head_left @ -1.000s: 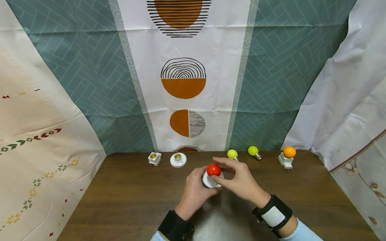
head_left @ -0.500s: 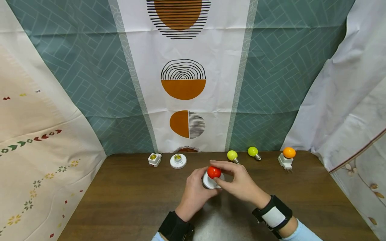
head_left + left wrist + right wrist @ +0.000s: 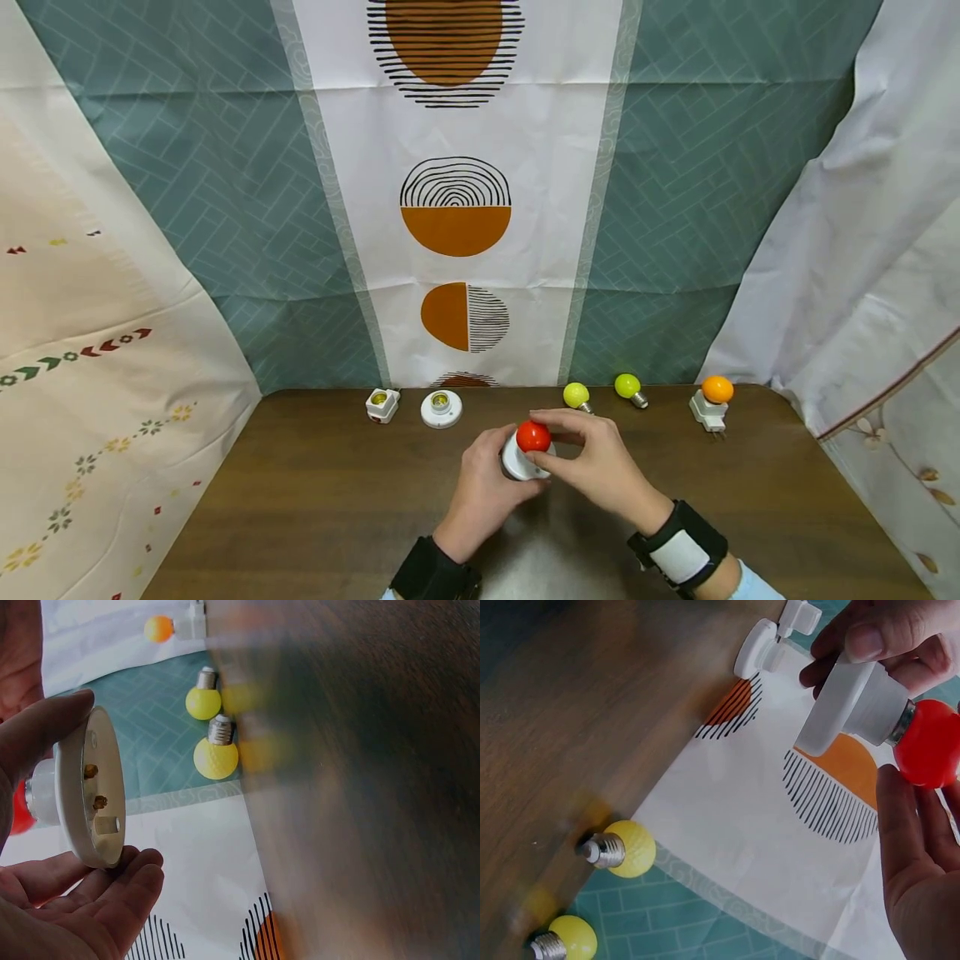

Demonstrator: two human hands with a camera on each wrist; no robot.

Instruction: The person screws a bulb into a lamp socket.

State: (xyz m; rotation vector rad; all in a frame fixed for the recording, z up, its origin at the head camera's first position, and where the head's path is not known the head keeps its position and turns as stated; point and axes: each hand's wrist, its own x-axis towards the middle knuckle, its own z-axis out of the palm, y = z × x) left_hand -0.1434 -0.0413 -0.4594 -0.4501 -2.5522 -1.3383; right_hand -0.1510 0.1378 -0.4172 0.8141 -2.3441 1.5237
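Note:
Above the table, my left hand (image 3: 483, 483) grips a white round-based lamp holder (image 3: 516, 463) by its rim. Brass screws show on the hollow underside of its base (image 3: 111, 769) in the left wrist view. A red light bulb (image 3: 533, 436) sits in the holder's mouth, with a narrow band of its metal cap visible in the right wrist view. Thumb and fingers of my right hand (image 3: 600, 462) are around the red bulb, pinching it from the side. The holder is tilted, bulb end toward the head camera.
Along the table's back edge stand a square white lamp holder (image 3: 382, 407) and a round white one (image 3: 441, 410). Two yellow-green bulbs (image 3: 575, 394) lie farther right. An orange bulb (image 3: 717, 389) sits in a white plug adapter (image 3: 707, 412). Patterned cloth (image 3: 675, 208) hangs behind.
My right fingers have shifted slightly around the red bulb. My left hand keeps its grip on the lamp holder. The whole head view has tilted a little upward.

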